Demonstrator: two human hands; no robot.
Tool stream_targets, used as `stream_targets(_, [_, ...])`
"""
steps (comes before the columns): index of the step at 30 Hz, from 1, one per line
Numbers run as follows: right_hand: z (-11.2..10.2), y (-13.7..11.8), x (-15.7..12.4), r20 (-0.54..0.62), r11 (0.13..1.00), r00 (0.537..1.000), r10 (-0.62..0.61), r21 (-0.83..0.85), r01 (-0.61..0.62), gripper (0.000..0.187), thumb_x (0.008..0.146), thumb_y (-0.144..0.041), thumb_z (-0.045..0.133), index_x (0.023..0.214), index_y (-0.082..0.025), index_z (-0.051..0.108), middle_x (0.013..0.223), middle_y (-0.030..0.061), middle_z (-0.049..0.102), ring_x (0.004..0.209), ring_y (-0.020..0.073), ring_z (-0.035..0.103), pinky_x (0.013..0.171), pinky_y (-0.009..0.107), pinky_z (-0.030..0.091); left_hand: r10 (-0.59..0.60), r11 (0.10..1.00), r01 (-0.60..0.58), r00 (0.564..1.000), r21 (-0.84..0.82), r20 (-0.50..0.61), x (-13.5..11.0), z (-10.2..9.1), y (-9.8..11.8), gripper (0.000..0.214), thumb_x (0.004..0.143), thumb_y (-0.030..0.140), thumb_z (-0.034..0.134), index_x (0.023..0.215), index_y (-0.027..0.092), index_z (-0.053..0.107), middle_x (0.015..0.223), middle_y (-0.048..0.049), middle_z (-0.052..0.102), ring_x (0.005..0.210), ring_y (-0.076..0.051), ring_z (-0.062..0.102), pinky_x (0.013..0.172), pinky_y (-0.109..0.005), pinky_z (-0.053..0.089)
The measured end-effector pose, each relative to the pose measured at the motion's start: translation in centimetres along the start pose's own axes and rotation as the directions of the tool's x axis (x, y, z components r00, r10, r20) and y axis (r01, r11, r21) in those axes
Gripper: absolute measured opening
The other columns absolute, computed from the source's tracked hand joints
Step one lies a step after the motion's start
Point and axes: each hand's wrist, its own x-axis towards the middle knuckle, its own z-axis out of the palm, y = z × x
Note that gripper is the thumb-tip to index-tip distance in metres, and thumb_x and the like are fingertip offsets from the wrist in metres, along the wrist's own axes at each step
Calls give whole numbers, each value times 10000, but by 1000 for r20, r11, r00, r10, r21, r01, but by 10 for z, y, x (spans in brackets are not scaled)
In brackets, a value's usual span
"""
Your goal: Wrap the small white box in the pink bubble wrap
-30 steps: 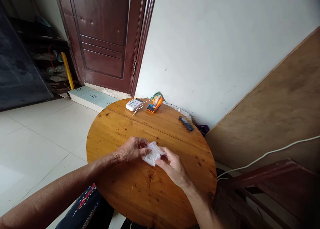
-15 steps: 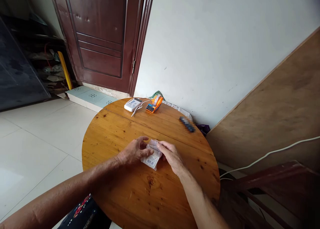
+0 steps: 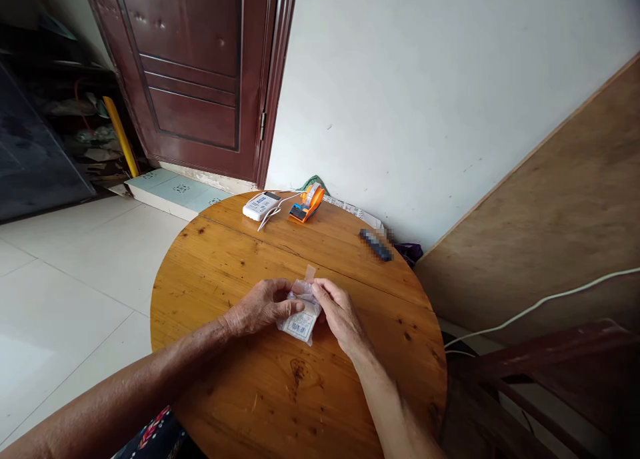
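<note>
A small package in clear bubble wrap (image 3: 301, 322), with a printed label and barcode on its face, is held between both hands above the round wooden table (image 3: 210, 279). My left hand (image 3: 267, 307) grips its left side, thumb lying over the front. My right hand (image 3: 340, 311) pinches the upper right edge between thumb and fingers. From the package's top edge a short translucent strip (image 3: 311, 272), tape-like, sticks up. The fingers behind the package are hidden.
At the table's far side are an orange tape dispenser (image 3: 306, 204), a white box with a cable (image 3: 261, 207) and a dark blurred object (image 3: 376, 244). The white wall (image 3: 390, 99) rises behind; a brown door (image 3: 190, 79) is at back left.
The translucent strip now shows standing up at the package's top edge. Both hands keep their hold on the package, with slight finger movement. The camera view has shifted a little.
</note>
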Motion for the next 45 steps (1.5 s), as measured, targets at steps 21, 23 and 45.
stream_targets(21, [-15, -25, -24, 119, 985, 990, -73, -145, 90, 388, 839, -424, 622, 1154, -204, 676, 1110, 90, 725, 998, 252, 668, 868, 368, 535, 10, 1000, -9, 1000, -4, 25, -3, 2, 8, 616, 722, 555, 773, 1144, 114, 687, 995, -108, 722, 872, -209, 645, 711, -263, 475])
stream_targets(23, [-14, -25, -26, 138, 984, 986, -89, -138, 109, 417, 835, -414, 640, 1204, -217, 652, 1192, 91, 700, 1083, 265, 649, 925, 389, 522, 7, 1000, -7, 999, 0, 38, -3, 2, 10, 628, 729, 550, 769, 1172, 115, 677, 1028, -118, 721, 903, -221, 646, 742, -277, 480])
stream_targets(45, [-26, -13, 5, 130, 964, 984, 124, -252, -88, 379, 863, -517, 552, 856, -180, 724, 838, 51, 743, 823, 228, 662, 733, 314, 480, -10, 961, -6, 999, 277, 53, -2, -5, 12, 517, 786, 519, 698, 1110, 116, 701, 803, -22, 619, 697, -126, 494, 603, -216, 376])
